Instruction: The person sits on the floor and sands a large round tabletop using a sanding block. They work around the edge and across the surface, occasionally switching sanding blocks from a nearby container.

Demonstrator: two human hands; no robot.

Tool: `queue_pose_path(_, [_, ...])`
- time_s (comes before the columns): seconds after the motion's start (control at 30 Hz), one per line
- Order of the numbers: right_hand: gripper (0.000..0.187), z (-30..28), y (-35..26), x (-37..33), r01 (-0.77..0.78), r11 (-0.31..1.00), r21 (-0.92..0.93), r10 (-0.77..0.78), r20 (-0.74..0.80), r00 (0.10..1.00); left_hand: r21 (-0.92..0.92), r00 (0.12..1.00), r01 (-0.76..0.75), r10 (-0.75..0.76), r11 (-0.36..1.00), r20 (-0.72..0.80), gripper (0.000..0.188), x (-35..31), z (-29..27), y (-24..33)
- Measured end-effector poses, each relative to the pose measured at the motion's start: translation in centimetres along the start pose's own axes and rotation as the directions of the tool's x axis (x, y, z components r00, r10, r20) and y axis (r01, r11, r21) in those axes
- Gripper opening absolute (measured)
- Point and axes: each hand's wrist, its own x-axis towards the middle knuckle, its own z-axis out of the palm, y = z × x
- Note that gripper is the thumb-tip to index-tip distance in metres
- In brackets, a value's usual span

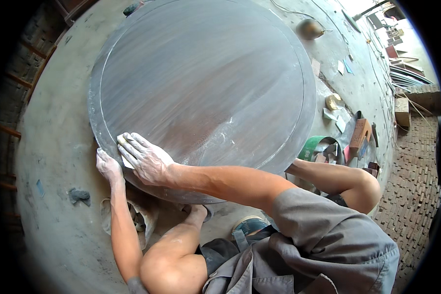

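A large round wooden tabletop (pixel 196 93), dark grey-brown with a line running round near its rim, lies before me. White dust marks its face and edge. My right hand (pixel 147 159), coated with white dust, is laid over the near left of it. Its fingers, fairly straight and close together, press a pale piece of sandpaper (pixel 128 163) against the border; most of the piece is hidden under the palm. Just left, my left hand (pixel 110 167) grips the rim, with its fingertips at the edge and part of the grip out of sight.
On the right stand a green tub (pixel 310 147) of scraps and a reddish-brown block (pixel 360 134). Paper bits and cords lie on the concrete floor (pixel 59 127). A dark lump (pixel 79 196) is at lower left. My bent legs flank the near rim.
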Motion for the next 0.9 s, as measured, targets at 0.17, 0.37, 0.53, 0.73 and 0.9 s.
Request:
queue_pose_path(0.17, [0.062,-0.2,2.1,-0.2,0.037,0.999,0.01,-0.036,-0.018,0.999,0.02,0.999,-0.036,0.035,0.999,0.019,0.057,-0.1,1.5,0.6])
queue_pose_path(0.37, [0.062,-9.2,15.8,-6.1,-0.05,0.998,0.038,0.04,0.235,0.971,0.075,0.989,0.146,-0.144,0.986,-0.03,0.06,-6.0,0.1,0.6])
queue_pose_path(0.53, [0.059,-23.1,37.3,-13.1,-0.293,0.657,-0.694,0.62,0.278,0.734,0.039,0.991,0.133,-0.132,0.99,-0.026,0.058,-6.5,0.6,1.6])
queue_pose_path(0.73, [0.064,-13.0,22.4,-7.6,-0.239,0.864,-0.442,0.311,0.097,0.945,0.039,0.988,0.149,-0.148,0.988,-0.036,0.056,-6.1,-0.1,2.6])
queue_pose_path(0.9, [0.066,-0.4,1.7,0.5,-0.009,0.996,-0.085,0.021,0.146,0.989,-0.059,0.996,0.043,-0.038,0.997,0.086,0.055,-5.1,2.4,3.1])
